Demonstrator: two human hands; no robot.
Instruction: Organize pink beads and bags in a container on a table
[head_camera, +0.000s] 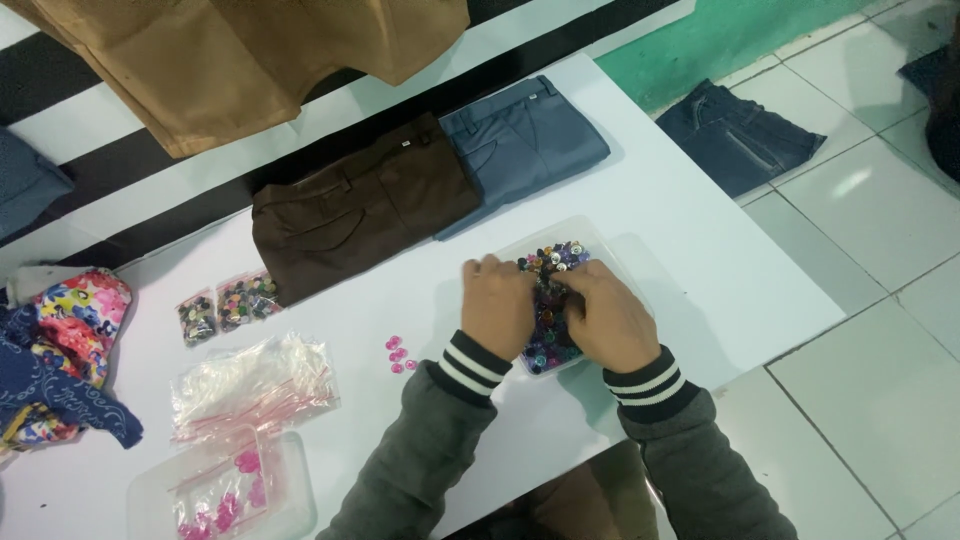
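White surface (690, 230) carries everything. Folded brown trousers (360, 205) lie touching folded grey-blue trousers (525, 140) at the far side. Nearer you, a clear plastic tray (610, 250) holds mixed coloured buttons (555, 255). Your left hand (497, 303) and right hand (608, 318) both rest palm-down in the tray on the buttons, fingers curled; whether either pinches anything, cannot tell. Left of your left hand: a few loose pink buttons (397, 353) on the surface.

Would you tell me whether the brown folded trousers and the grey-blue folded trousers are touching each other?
Touching. The head view shows the brown trousers and the grey-blue trousers meeting along one edge, with no white table between them.
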